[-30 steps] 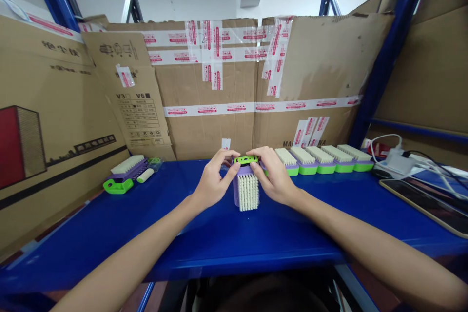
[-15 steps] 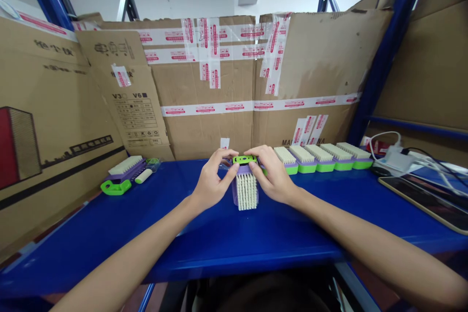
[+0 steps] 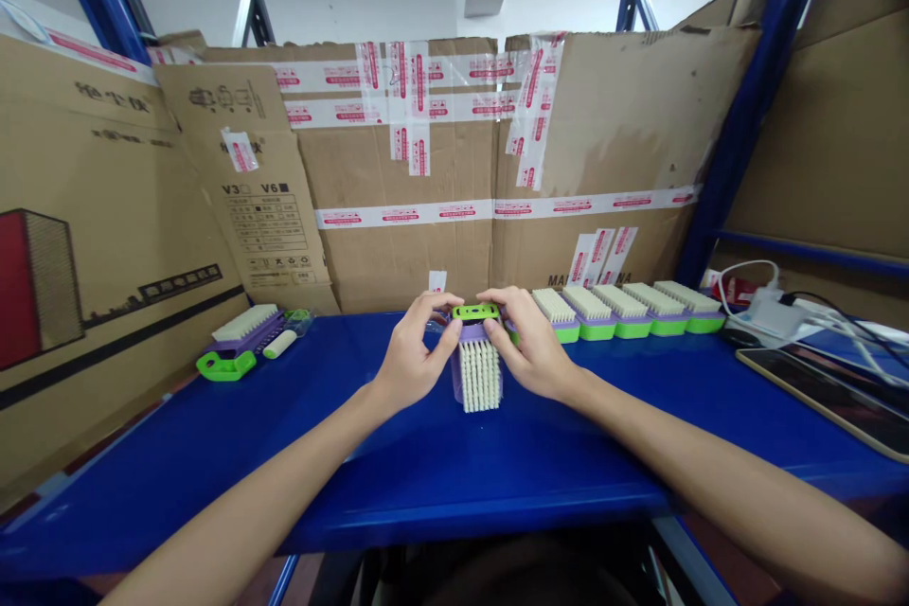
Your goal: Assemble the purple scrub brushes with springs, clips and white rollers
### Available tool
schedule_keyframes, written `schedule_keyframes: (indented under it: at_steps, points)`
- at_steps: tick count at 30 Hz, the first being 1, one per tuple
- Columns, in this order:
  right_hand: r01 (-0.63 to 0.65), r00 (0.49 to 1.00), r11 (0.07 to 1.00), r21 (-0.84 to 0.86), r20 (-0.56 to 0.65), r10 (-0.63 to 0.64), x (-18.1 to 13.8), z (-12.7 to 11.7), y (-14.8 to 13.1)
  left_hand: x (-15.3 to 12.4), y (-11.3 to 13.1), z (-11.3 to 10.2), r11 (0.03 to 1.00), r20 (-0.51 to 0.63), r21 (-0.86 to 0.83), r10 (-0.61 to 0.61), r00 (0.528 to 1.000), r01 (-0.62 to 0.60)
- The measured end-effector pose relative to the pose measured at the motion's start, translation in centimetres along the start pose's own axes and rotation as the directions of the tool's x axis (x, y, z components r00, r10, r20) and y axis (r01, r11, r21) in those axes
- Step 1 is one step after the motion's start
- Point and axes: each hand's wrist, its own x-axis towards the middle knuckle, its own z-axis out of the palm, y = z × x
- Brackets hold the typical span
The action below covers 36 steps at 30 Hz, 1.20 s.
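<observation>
A purple scrub brush (image 3: 479, 374) with cream bristles stands on end on the blue shelf (image 3: 426, 464), bristles facing me. A green handle piece (image 3: 476, 311) sits on its upper end. My left hand (image 3: 414, 355) grips the brush's left side, fingers curled onto the green piece. My right hand (image 3: 529, 346) holds the right side, thumb and fingers pinching the green piece. Both hands are closed on the brush.
A row of several finished green-and-purple brushes (image 3: 625, 311) lies right of my hands. At the left lie a purple brush (image 3: 248, 326), a loose green handle (image 3: 225, 365) and a white roller (image 3: 279, 344). Cables, a charger (image 3: 771, 311) and a tablet (image 3: 828, 390) are at the right. Taped cardboard (image 3: 440, 170) walls the back.
Nearly nothing differs. My fingers shifted slightly on the green piece and the view wobbled a little; the brush stays in the same place.
</observation>
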Motion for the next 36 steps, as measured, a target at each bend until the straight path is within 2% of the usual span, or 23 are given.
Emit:
schedule_keyframes:
  at_steps: [13,20,25,36]
  points:
    - [-0.002,1.0,0.999,0.04,-0.009,0.002,-0.02,0.01,-0.19,0.18,0.12,-0.09,1.0,-0.014,-0.004,0.02,1.0,-0.02]
    - [-0.03,0.999,0.991,0.127,-0.008,0.031,0.01,0.17,-0.12,0.2,0.08,-0.13,1.0,-0.018,-0.009,0.027,0.999,-0.027]
    - [-0.034,0.999,0.993,0.114,-0.015,0.036,-0.02,0.08,-0.22,0.19,0.14,-0.12,1.0,-0.021,-0.01,0.026,0.999,-0.026]
    - [-0.03,0.999,0.994,0.101,-0.011,0.032,0.08,0.26,-0.2,0.25,0.16,-0.2,1.0,0.043,-0.01,0.002,0.999,-0.001]
